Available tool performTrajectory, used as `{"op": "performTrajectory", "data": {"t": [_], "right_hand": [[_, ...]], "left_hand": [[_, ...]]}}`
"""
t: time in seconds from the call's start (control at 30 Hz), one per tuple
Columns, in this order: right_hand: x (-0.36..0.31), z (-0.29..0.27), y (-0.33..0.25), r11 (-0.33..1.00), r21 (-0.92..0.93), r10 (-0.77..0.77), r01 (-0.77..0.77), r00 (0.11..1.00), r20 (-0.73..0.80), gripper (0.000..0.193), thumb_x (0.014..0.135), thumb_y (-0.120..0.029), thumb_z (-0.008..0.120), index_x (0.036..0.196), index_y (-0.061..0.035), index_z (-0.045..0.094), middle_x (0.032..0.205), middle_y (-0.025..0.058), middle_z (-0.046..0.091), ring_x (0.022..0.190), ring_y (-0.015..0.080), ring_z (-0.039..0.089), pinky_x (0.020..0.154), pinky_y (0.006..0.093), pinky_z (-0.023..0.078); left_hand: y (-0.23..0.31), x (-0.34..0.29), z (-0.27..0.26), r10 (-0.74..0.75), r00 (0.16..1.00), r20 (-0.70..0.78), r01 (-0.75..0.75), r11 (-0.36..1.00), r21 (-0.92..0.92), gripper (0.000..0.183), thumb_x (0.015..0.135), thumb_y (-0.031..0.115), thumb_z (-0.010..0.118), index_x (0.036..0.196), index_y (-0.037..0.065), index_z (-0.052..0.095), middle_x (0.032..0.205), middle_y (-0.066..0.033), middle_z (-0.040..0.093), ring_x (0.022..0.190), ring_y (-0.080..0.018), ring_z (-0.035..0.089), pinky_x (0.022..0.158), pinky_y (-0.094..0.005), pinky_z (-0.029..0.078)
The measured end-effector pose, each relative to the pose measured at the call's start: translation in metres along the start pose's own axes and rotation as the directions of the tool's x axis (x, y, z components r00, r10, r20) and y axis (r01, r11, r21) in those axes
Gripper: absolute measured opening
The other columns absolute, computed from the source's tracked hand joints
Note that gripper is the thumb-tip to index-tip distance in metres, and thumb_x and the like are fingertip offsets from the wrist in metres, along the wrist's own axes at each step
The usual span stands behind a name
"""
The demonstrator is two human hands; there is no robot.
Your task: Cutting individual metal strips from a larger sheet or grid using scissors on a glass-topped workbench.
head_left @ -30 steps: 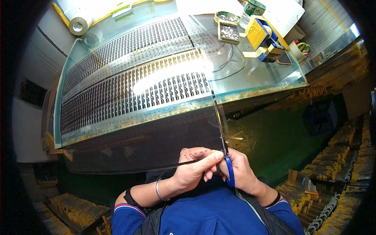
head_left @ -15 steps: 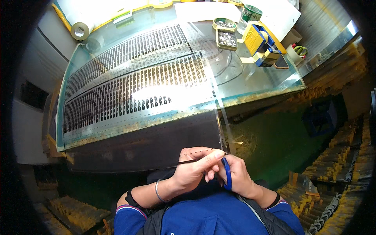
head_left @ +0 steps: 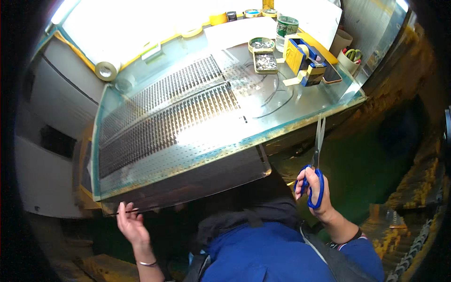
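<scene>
A large transparent film sheet [head_left: 164,160] printed with rows of dark marks lies on the glass-topped table [head_left: 300,129] and hangs over its near edge. My left hand [head_left: 131,225] is at the sheet's near left corner, its fingers closed on the edge; the thumb's contact is hard to see. In my right hand [head_left: 317,190] is a pair of scissors [head_left: 317,157] with blue handles. Its blades point away from me, slightly parted, to the right of the sheet and apart from it.
A yellow and blue tape dispenser [head_left: 296,58], two small tins [head_left: 266,63] of bits, a green-labelled jar [head_left: 286,29] and a phone [head_left: 332,74] stand at the back right. Scissors handles stick out of a cup [head_left: 347,62]. A tape roll [head_left: 106,70] sits far left.
My hands have moved apart from the sheet's near right corner: the left to its near left corner, the right outward with the scissors. The sheet has shifted and the view has turned.
</scene>
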State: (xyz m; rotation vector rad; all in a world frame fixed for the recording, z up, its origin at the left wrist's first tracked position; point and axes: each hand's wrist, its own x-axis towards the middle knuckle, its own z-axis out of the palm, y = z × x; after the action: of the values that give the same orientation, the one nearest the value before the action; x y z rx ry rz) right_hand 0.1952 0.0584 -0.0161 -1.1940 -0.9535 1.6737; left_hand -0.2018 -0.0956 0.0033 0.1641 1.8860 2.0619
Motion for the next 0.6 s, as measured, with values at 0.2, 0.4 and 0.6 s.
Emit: {"op": "performTrajectory", "data": {"t": [0.2, 0.4, 0.6], "right_hand": [[-0.004, 0.02, 0.002, 0.997, -0.079, 0.01, 0.007, 0.976, 0.216, 0.028, 0.086, -0.029, 0.052, 0.08, -0.0023, 0.05, 0.063, 0.0022, 0.05, 0.054, 0.0076, 0.051, 0.048, 0.021, 0.044], [-0.009, 0.019, 0.005, 0.992, -0.123, 0.009, 0.018, 0.976, 0.215, 0.029, 0.084, -0.03, 0.054, 0.078, -0.002, 0.051, 0.061, 0.0023, 0.051, 0.054, 0.007, 0.052, 0.048, 0.0197, 0.044], [-0.01, 0.013, 0.012, 0.991, -0.134, -0.002, 0.026, 0.984, 0.177, 0.032, 0.085, -0.032, 0.053, 0.078, -0.0007, 0.052, 0.063, 0.0033, 0.052, 0.055, 0.0073, 0.052, 0.049, 0.0209, 0.044]], "left_hand": [[0.117, 0.035, -0.005, 0.302, 0.834, 0.461, -0.505, 0.754, 0.419, 0.02, 0.085, 0.006, 0.049, 0.104, 0.002, 0.048, 0.096, -0.0085, 0.057, 0.076, -0.0092, 0.055, 0.054, -0.0192, 0.046], [0.206, 0.137, 0.059, 0.455, 0.698, 0.554, -0.685, 0.651, 0.327, 0.015, 0.09, 0.008, 0.045, 0.1, 0.001, 0.054, 0.087, -0.0003, 0.056, 0.078, -0.007, 0.053, 0.064, -0.019, 0.041], [0.184, 0.12, 0.194, 0.496, 0.492, 0.716, -0.841, 0.484, 0.242, 0.035, 0.079, 0.0, 0.054, 0.113, 0.004, 0.054, 0.076, -0.0017, 0.059, 0.065, -0.0056, 0.05, 0.06, -0.0204, 0.042]]}}
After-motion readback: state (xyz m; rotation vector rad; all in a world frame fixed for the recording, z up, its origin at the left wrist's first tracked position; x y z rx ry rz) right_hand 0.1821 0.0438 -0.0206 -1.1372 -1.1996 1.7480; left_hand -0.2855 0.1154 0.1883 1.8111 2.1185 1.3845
